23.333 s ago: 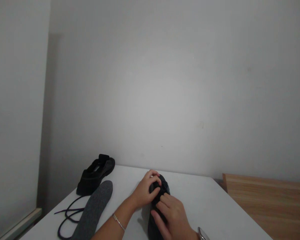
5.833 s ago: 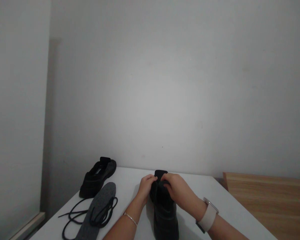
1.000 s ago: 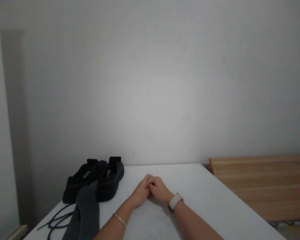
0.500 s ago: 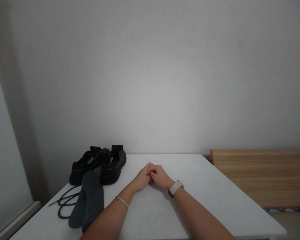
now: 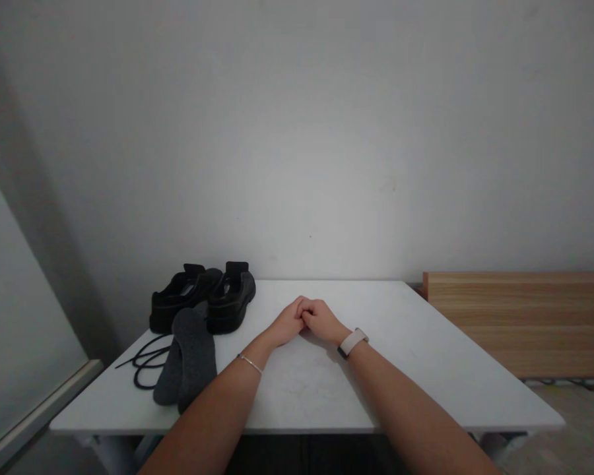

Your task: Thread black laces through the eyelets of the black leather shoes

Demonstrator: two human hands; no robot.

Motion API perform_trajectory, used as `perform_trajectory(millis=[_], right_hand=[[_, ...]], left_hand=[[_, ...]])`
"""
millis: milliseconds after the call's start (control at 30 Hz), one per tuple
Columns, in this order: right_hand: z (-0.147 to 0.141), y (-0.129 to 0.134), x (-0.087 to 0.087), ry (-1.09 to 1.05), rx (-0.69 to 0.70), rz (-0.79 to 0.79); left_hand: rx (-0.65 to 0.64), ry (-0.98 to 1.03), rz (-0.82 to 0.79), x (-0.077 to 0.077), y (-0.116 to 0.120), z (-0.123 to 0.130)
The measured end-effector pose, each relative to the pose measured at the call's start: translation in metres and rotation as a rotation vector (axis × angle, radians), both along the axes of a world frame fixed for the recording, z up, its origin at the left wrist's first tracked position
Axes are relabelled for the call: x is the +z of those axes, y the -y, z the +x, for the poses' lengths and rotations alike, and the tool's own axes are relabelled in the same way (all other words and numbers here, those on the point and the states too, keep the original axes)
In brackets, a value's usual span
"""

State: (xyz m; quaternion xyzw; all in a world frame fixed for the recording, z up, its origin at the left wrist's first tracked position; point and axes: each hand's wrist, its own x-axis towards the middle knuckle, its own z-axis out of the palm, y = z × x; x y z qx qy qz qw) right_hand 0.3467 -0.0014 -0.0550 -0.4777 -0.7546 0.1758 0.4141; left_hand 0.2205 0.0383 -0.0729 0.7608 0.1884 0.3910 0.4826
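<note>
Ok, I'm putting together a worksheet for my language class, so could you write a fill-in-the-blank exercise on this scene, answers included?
1. The bare right hand is touching the bare ____ hand.
2. The number of black shoes on the white rectangular table is ____.
3. The pale-strapped watch is worn on the ____ wrist.
4. The long, flat insoles are ____ in colour.

Missing words: left; two; right; grey.

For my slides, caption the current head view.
Left hand and right hand clasped at a white table, black shoes and gray insoles nearby.
</note>
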Motion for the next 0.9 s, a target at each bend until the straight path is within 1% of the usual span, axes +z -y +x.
perform_trajectory(millis=[367,600,900], right_hand=[[-0.0014,0.0028,0.0022,-0.012,-0.002,0.019],[-0.0005,-0.001,-0.0004,-0.01,0.013,0.022],[0.0004,-0.0014,-0.0015,-0.011,0.016,0.029]], left_hand=[[-0.003,-0.009,-0.005,-0.0009,-0.0017,0.0006],[0.01,-0.025,0.001,0.0028,0.0012,0.0001],[0.01,-0.027,0.029,0.001,-0.0016,0.0008]])
